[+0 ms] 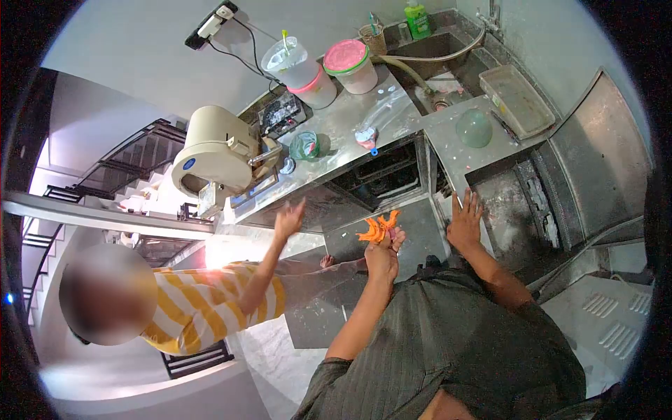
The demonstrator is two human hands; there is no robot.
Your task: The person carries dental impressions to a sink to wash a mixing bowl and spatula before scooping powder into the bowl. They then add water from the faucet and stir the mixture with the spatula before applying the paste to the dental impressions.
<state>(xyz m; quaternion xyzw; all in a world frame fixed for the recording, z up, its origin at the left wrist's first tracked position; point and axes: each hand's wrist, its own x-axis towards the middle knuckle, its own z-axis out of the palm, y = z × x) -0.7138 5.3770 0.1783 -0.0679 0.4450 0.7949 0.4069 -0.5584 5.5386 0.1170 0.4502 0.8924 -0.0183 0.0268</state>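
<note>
My left hand (381,257) is closed round an orange, irregular piece (378,228), held up in front of the steel counter. Something pinkish shows beside its fingers. My right hand (465,225) is apart from it on the right, at the counter's near edge, with its fingers spread and nothing in them. Farther back on the counter lies a small white and pink lump (366,137) with a blue ring at its lower end. A green bowl (305,145) stands to the left of that lump.
A person in a striped shirt (210,301) stands at the left, one hand raised. A cream machine (218,150), a lidded bucket (351,66), a sink (437,56), a translucent green bowl (474,128) and a rectangular tray (516,101) are around the counter (399,115).
</note>
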